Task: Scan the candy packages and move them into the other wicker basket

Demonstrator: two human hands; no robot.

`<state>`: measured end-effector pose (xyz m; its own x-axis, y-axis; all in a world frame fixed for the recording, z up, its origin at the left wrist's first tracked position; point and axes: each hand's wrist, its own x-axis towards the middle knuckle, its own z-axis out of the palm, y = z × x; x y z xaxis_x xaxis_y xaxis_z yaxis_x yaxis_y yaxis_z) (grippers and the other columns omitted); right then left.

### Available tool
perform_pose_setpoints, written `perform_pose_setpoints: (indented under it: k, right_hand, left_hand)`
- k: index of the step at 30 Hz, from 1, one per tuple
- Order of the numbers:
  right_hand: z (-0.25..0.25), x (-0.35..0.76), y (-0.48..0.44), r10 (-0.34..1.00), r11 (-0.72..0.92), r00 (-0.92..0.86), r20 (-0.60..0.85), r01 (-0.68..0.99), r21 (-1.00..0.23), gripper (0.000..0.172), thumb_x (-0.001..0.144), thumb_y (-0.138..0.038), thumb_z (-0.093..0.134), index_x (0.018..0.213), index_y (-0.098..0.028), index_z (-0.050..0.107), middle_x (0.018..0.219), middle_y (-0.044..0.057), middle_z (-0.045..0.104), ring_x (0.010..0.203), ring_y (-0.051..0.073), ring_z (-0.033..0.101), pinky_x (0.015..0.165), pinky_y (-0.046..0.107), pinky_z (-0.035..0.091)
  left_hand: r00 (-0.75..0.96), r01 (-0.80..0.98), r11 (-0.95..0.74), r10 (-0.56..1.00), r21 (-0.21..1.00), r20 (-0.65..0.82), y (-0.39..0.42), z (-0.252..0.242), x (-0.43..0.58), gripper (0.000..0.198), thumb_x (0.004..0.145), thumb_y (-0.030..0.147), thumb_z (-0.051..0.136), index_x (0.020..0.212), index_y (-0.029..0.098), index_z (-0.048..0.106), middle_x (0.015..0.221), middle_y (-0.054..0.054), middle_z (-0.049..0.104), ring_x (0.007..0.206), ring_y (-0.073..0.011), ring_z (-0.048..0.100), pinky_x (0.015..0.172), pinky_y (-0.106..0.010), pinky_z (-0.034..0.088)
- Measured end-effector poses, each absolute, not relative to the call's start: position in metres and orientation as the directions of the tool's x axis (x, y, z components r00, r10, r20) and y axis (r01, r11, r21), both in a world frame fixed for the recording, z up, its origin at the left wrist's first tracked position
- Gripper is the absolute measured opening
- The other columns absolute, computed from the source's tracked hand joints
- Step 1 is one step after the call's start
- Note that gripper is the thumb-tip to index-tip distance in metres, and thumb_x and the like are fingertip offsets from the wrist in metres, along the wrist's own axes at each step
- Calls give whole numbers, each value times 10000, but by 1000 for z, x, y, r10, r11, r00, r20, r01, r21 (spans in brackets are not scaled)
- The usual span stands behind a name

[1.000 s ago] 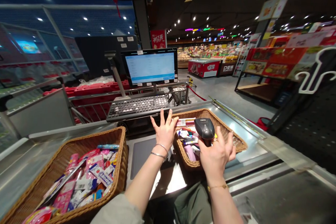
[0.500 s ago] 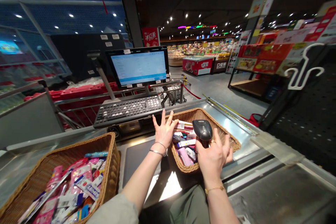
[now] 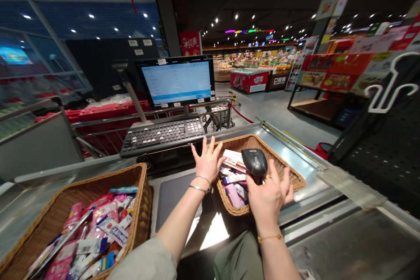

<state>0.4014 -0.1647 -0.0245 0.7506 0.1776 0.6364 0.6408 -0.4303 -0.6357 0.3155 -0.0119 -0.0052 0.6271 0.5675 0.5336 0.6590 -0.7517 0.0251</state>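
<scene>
My left hand [image 3: 207, 162] is open with fingers spread, hovering over the near left rim of the right wicker basket [image 3: 285, 167], just below the keyboard [image 3: 163, 133]. My right hand [image 3: 269, 193] holds a black barcode scanner [image 3: 254, 161] by its handle, with the outer fingers lifted, above the same basket. That basket holds several small packaged items [image 3: 233, 179]. To the left, a second wicker basket [image 3: 140, 210] is filled with pink and white snack packets [image 3: 98, 227].
A checkout monitor [image 3: 177, 82] stands behind the keyboard on a steel counter [image 3: 298, 153]. A dark scanner plate [image 3: 170, 199] lies between the baskets. Red shopping baskets [image 3: 108, 111] and a cart [image 3: 219, 116] sit behind; store shelves [image 3: 341, 74] stand to the right.
Both hands have held nearly the same pose; the left hand shifted slightly over the basket rim. The view swung a little left and back.
</scene>
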Motion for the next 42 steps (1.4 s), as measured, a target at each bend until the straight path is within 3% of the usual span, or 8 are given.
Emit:
perform_pose_setpoints:
  k: [16,21,27,42]
  right_hand:
    - [-4,337,-148,283,-346,590,756,798,-493,348,828,-468,613,949,-154,704,1326,133,612,1397,370,328,1098,577,216]
    - [-3,314,-139,332,-266,534,777,844,-466,285,809,-422,646,914,-164,707,1319,118,619,1403,356,324,1112,554,218]
    - [-6,286,-125,420,-183,508,752,859,-478,287,806,-370,622,989,-165,705,1339,120,604,1402,363,324,1095,575,229]
    - [-24,229,-92,537,-65,452,712,864,-500,209,776,-312,617,916,-187,709,1346,103,601,1409,363,315,1080,611,237]
  left_hand:
    - [447,790,-608,657,76,607,-29,15,238,553,932,489,476,1454,314,422,1584,-69,305,1491,-345,170,1112,-753,28]
    - [426,825,-562,680,52,597,-28,18,209,558,931,512,466,1455,330,416,1588,-52,297,1491,-341,173,1116,-752,40]
    - [409,858,-512,711,24,572,-22,18,168,570,932,523,456,1464,324,405,1597,-56,271,1492,-346,165,1115,-756,48]
    - [340,927,-375,826,-10,449,1,6,60,584,928,524,475,1464,304,407,1600,-84,265,1487,-361,174,1099,-776,56]
